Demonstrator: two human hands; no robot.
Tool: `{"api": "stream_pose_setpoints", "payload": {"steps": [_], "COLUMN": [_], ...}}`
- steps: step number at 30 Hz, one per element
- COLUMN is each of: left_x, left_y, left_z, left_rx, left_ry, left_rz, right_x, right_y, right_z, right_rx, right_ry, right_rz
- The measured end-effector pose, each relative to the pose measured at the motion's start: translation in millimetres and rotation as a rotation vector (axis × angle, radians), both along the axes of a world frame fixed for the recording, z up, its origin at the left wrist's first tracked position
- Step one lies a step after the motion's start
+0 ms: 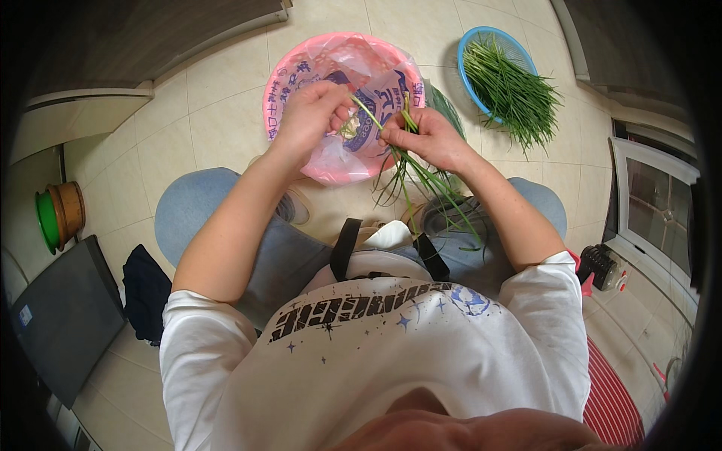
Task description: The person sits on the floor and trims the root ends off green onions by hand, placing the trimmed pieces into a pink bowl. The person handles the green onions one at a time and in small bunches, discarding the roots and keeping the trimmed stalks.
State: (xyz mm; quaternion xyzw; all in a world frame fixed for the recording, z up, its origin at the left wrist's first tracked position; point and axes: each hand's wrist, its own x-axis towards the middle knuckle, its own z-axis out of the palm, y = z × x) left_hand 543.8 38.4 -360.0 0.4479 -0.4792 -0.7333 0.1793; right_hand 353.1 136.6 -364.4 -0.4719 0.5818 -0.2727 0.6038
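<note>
My right hand (423, 135) grips a small bunch of green chives (420, 172), their pale ends up and their long leaves hanging toward my lap. My left hand (318, 113) has its fingertips closed near the pale end of one stalk that slants over from the bunch; whether they pinch it is hard to tell. Both hands are over a pink plastic basin (276, 73) lined with a printed clear plastic bag (389, 90). Some pale scraps (351, 128) lie in the bag. To the right, a blue plastic basket (463, 76) holds a large pile of chives (507, 90).
A dark green plastic bag (445, 110) lies against the basin's right side. My knees flank the basin's near side on the tiled floor (225, 124). Cabinets stand at upper left and upper right. Green and brown basins (67, 214) and a dark cloth (144, 293) are at left.
</note>
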Motion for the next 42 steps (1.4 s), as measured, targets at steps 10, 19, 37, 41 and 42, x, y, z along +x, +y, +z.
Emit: {"api": "stream_pose_setpoints", "payload": {"steps": [10,19,37,41,42], "left_x": [2.0,-1.1,6.1,4.6,3.7], "left_y": [-2.3,4.0,2.8,1.5,0.9], "left_z": [-9.5,-6.2,1.3,-2.9,-4.9], "left_rx": [-0.117,-0.063,-0.821,-0.703,-0.657], "left_ry": [-0.151,-0.024,-0.825,-0.541,-0.412], "left_rz": [-0.109,-0.216,-0.462,-0.374,-0.344], "right_x": [-0.8,-2.2,-6.0,-5.6,-5.2], "right_y": [1.0,1.1,0.1,-0.1,-0.2], "right_z": [21.0,18.7,18.4,16.4,15.5], "right_rx": [0.184,0.249,0.262,0.303,0.303], "right_ry": [-0.332,-0.435,-0.365,-0.345,-0.343], "right_rz": [-0.107,-0.115,-0.118,-0.114,-0.111]}}
